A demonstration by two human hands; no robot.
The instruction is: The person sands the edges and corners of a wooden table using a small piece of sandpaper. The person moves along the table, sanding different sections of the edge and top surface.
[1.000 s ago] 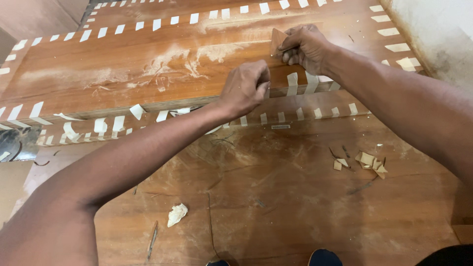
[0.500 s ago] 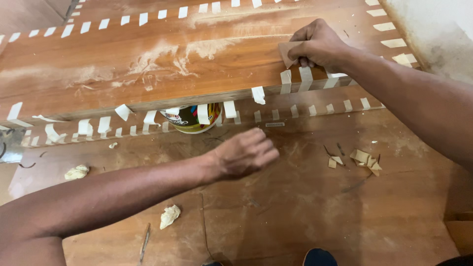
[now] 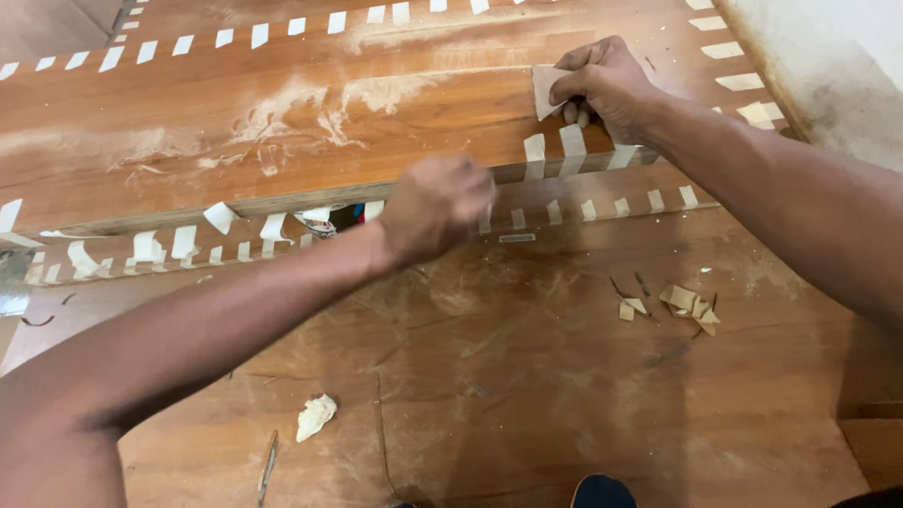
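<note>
A long brown wooden panel (image 3: 188, 160) lies across the upper view, its edges stuck with several strips of pale masking tape (image 3: 547, 155). My right hand (image 3: 607, 85) rests on its near right edge and pinches a small piece of tan sandpaper (image 3: 546, 89). My left hand (image 3: 437, 207), fingers curled in, hovers at the panel's front edge by the tape strips; whether it grips a strip I cannot tell. Pale sanding dust (image 3: 310, 108) is smeared over the panel's top.
A lower wooden board (image 3: 527, 376) fills the foreground, with a crumpled tape wad (image 3: 315, 416) and torn tape scraps (image 3: 682, 303) on it. A colourful tin (image 3: 329, 218) peeks out under the panel. A white wall (image 3: 828, 56) stands at the right.
My left hand went down to the lower board half a second ago and has come back up to the panel's front edge. My right hand stayed on the sandpaper.
</note>
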